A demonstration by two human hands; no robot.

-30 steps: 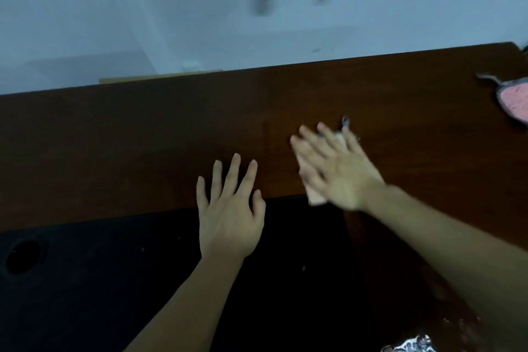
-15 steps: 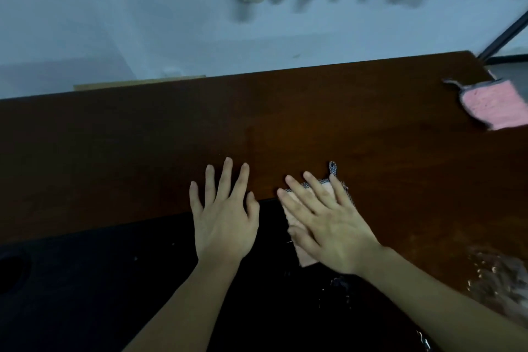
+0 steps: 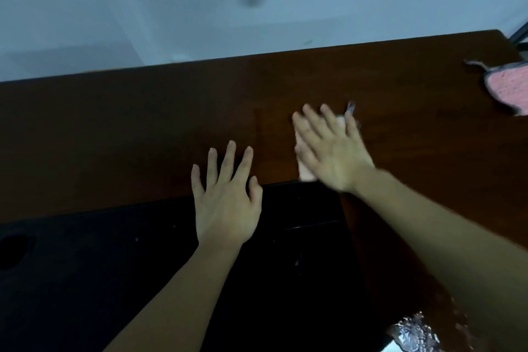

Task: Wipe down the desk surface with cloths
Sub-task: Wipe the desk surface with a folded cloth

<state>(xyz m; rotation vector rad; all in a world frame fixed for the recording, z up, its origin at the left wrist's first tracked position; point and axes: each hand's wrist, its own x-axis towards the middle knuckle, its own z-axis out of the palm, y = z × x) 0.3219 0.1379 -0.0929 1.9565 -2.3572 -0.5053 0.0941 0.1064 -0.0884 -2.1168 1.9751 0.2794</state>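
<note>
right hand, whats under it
A pale cloth lies flat under the right hand on the brown desk. Only its edges and loop show; the hand covers the rest.

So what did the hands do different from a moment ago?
The right hand slid the cloth forward over the wooden desk, away from the person, after first pulling it back toward the dark mat. It presses the cloth flat throughout; nothing was picked up or let go. The left hand stayed flat at the mat's edge, and the pink cloth stayed at the far right.

Both hands flat, fingers (image 3: 230, 157) spread
</note>
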